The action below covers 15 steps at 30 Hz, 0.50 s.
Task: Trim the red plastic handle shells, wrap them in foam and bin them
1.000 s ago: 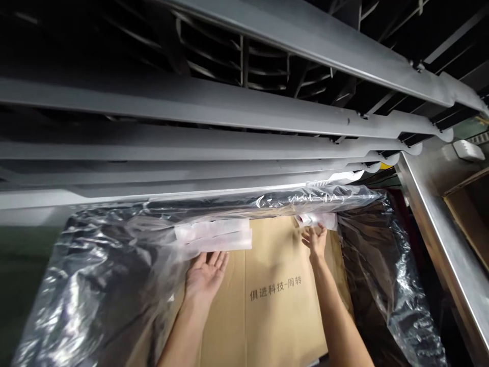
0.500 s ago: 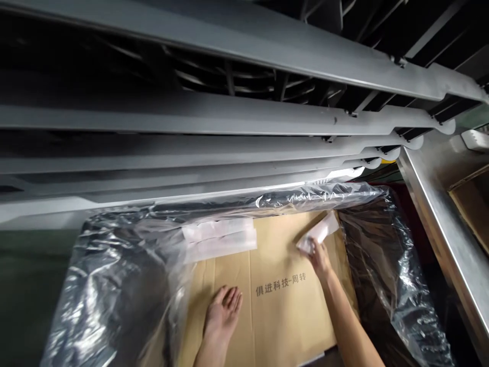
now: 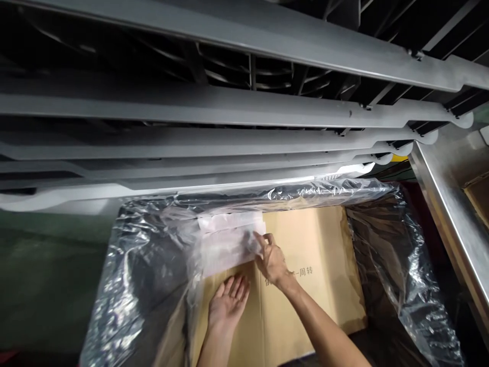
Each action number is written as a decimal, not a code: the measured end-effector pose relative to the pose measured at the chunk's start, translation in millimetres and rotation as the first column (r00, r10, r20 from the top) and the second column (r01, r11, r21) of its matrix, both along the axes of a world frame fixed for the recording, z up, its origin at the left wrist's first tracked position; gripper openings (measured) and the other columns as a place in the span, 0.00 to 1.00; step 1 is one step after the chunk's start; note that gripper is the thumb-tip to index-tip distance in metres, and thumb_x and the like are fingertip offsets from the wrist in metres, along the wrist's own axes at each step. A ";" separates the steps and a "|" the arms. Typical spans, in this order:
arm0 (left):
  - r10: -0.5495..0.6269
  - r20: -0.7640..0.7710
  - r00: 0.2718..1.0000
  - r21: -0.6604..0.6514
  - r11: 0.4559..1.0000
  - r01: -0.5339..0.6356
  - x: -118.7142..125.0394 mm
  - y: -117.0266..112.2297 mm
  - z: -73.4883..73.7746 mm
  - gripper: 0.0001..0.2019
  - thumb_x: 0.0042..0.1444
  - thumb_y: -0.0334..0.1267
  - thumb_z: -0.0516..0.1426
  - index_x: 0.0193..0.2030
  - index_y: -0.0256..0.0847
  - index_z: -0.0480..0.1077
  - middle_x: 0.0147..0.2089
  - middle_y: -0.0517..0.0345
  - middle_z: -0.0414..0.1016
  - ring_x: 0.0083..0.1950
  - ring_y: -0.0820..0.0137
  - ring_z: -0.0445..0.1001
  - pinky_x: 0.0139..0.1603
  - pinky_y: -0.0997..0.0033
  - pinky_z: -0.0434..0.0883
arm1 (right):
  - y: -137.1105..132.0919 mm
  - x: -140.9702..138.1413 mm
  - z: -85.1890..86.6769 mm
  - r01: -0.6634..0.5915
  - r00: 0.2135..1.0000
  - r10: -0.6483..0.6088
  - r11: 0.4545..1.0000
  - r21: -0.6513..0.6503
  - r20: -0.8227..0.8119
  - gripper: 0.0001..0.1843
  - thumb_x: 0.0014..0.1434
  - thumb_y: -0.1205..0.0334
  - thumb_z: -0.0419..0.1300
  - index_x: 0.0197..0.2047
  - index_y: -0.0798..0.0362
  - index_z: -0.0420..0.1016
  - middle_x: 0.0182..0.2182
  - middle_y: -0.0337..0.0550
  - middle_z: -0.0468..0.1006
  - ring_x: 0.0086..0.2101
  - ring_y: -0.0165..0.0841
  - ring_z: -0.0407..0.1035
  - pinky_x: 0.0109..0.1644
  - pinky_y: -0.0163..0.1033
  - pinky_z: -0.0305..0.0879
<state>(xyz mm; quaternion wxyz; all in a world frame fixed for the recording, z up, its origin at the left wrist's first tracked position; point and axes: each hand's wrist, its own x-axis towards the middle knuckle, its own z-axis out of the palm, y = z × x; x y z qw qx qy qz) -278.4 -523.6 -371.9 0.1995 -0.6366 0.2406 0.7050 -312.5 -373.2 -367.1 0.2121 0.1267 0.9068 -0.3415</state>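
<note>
A brown cardboard sheet point(image 3: 321, 255) with printed characters lies inside a box lined with clear plastic film point(image 3: 153, 265). Several white translucent packets point(image 3: 229, 237) lie stacked at the sheet's far left. My left hand point(image 3: 228, 300) rests flat on the cardboard just below them, fingers stretched out. My right hand point(image 3: 270, 257) reaches across to the right end of the stack, fingers pinched on a white packet and laying it on the pile.
Long grey moulded bars point(image 3: 214, 109) lie stacked in tiers above the box. A metal frame rail point(image 3: 446, 214) runs down the right side, with another cardboard box point(image 3: 479, 196) beyond it. Green floor point(image 3: 49, 275) shows at the left.
My right hand lifted a white packet from the sheet's far right and carried it left to the stack. My left hand drew back from the stack and lies flat below it.
</note>
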 end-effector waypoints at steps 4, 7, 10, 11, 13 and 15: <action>0.036 -0.085 0.996 -0.054 0.998 -0.041 -12.4 -1.5 -1.5 0.13 0.65 0.39 0.53 0.54 0.39 0.67 0.50 0.51 0.74 0.44 0.65 0.75 0.41 0.61 0.74 | 5.2 18.5 -7.2 0.171 0.985 -0.169 0.984 -0.043 0.048 0.19 0.65 0.60 0.57 0.58 0.55 0.65 0.48 0.47 0.74 0.35 0.31 0.74 0.40 0.42 0.73; 0.048 -0.126 0.991 -0.089 0.994 -0.060 -25.6 -7.5 -3.9 0.13 0.64 0.39 0.54 0.53 0.39 0.69 0.50 0.52 0.74 0.44 0.65 0.75 0.40 0.62 0.74 | 7.9 31.7 -21.3 0.264 0.964 -0.260 0.962 -0.072 0.061 0.14 0.64 0.55 0.60 0.48 0.55 0.72 0.41 0.42 0.76 0.35 0.31 0.73 0.40 0.41 0.73; 0.046 -0.097 0.994 -0.128 0.990 -0.058 -35.8 -13.8 -6.0 0.13 0.64 0.40 0.55 0.52 0.40 0.69 0.49 0.53 0.73 0.42 0.67 0.74 0.39 0.63 0.74 | 5.5 34.3 -37.3 0.389 0.921 -0.390 0.916 -0.100 0.013 0.12 0.66 0.55 0.58 0.45 0.56 0.73 0.42 0.43 0.76 0.38 0.32 0.73 0.43 0.43 0.73; 0.040 -0.068 0.997 -0.133 0.990 -0.049 -37.4 -14.3 -6.0 0.13 0.64 0.41 0.55 0.53 0.40 0.68 0.50 0.52 0.73 0.41 0.67 0.74 0.39 0.63 0.74 | 3.6 34.0 -41.4 0.424 0.903 -0.429 0.897 -0.122 -0.015 0.13 0.66 0.55 0.58 0.47 0.56 0.72 0.45 0.44 0.75 0.40 0.34 0.72 0.45 0.45 0.73; 0.020 -0.004 1.000 -0.116 0.993 -0.020 -37.9 -11.1 -4.2 0.15 0.64 0.42 0.54 0.55 0.40 0.66 0.51 0.51 0.72 0.41 0.66 0.74 0.39 0.62 0.74 | -2.0 32.5 -46.6 0.473 0.868 -0.492 0.861 -0.184 -0.073 0.18 0.67 0.53 0.56 0.55 0.55 0.67 0.51 0.49 0.72 0.47 0.38 0.71 0.49 0.49 0.71; -0.001 0.026 1.000 -0.067 0.998 0.003 -37.1 -3.3 -0.2 0.17 0.64 0.42 0.54 0.58 0.40 0.64 0.51 0.50 0.71 0.42 0.65 0.74 0.39 0.60 0.75 | -10.4 29.1 -48.2 0.486 0.841 -0.528 0.834 -0.261 -0.121 0.24 0.68 0.54 0.51 0.63 0.55 0.59 0.58 0.54 0.67 0.54 0.42 0.68 0.54 0.51 0.69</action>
